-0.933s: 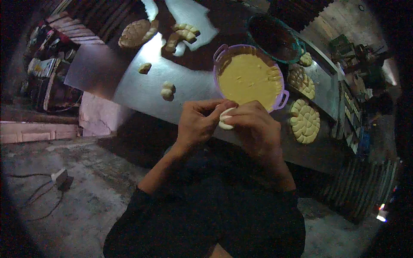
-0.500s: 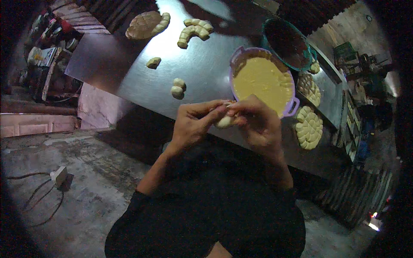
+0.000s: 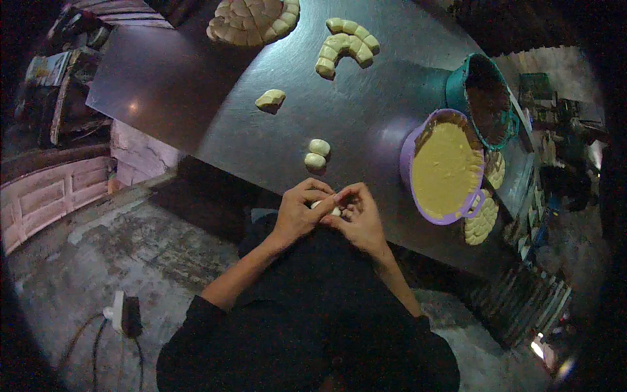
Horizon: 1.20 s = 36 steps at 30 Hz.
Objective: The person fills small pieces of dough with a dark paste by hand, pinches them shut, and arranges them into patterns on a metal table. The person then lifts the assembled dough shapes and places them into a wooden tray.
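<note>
My left hand (image 3: 302,210) and my right hand (image 3: 356,222) meet at the table's near edge, fingers closed around a small pale piece of dough (image 3: 326,208), mostly hidden by them. Just beyond them lie two rounded dough balls (image 3: 317,155) touching each other. To the right stands a purple handled tub (image 3: 410,157) holding a thick yellow mixture (image 3: 441,170). Farther off are a single dough lump (image 3: 269,100) and curved rows of dough segments (image 3: 343,47) on the metal table (image 3: 163,98).
A segmented dough round (image 3: 248,19) sits at the far left. Behind the tub stands a teal container (image 3: 483,98), with more segmented dough (image 3: 481,225) beside the tub. A white power strip (image 3: 117,310) with cables lies on the floor. Metal trays (image 3: 522,287) stand at lower right.
The view has turned, so the table's things appear shifted. My hands sit lower and farther from the tub in the picture, with the dough between them now more covered by my fingers.
</note>
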Available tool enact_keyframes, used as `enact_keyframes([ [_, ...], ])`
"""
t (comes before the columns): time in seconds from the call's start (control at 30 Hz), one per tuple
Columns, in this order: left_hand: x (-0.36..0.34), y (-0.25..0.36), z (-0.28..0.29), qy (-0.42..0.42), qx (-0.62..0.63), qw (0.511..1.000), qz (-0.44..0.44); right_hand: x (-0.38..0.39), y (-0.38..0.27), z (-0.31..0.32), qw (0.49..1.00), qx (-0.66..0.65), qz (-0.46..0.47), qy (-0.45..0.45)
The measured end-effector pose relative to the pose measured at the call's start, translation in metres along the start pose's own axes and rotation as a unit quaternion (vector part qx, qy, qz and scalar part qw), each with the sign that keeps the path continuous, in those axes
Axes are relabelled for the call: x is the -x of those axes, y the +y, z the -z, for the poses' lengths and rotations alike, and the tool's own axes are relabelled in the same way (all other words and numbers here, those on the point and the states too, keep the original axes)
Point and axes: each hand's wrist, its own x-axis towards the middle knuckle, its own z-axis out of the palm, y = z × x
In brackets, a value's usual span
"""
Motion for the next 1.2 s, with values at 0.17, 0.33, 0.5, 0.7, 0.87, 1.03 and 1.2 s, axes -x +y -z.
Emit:
enact_keyframes([
  [0.17, -0.029, -0.018, 0.026, 0.061, 0.063, 0.996, 0.023, -0.038, 0.018, -0.004, 0.985, 0.143, -0.042, 0.083],
  [0.33, -0.054, -0.032, 0.067, 0.043, 0.035, 0.994, 0.090, -0.071, 0.046, 0.006, 0.894, 0.411, 0.077, 0.160],
  [0.5, -0.056, -0.045, 0.102, 0.041, -0.005, 0.993, 0.109, -0.084, 0.036, -0.010, 0.864, 0.459, 0.065, 0.196],
  [0.7, -0.038, -0.047, 0.109, 0.101, -0.027, 0.992, 0.072, -0.167, -0.009, -0.034, 0.799, 0.533, 0.277, -0.007],
  [0.87, -0.021, -0.036, 0.097, 0.136, -0.030, 0.986, 0.094, -0.242, -0.026, -0.083, 0.713, 0.546, 0.433, -0.082],
  [1.03, -0.006, -0.010, 0.068, 0.277, -0.037, 0.960, -0.021, -0.223, -0.010, -0.071, 0.865, 0.366, 0.324, -0.113],
  [1.2, 0.007, 0.047, 0.013, 0.323, -0.026, 0.930, -0.175, -0.075, -0.057, -0.030, 0.982, -0.066, 0.118, -0.133],
])
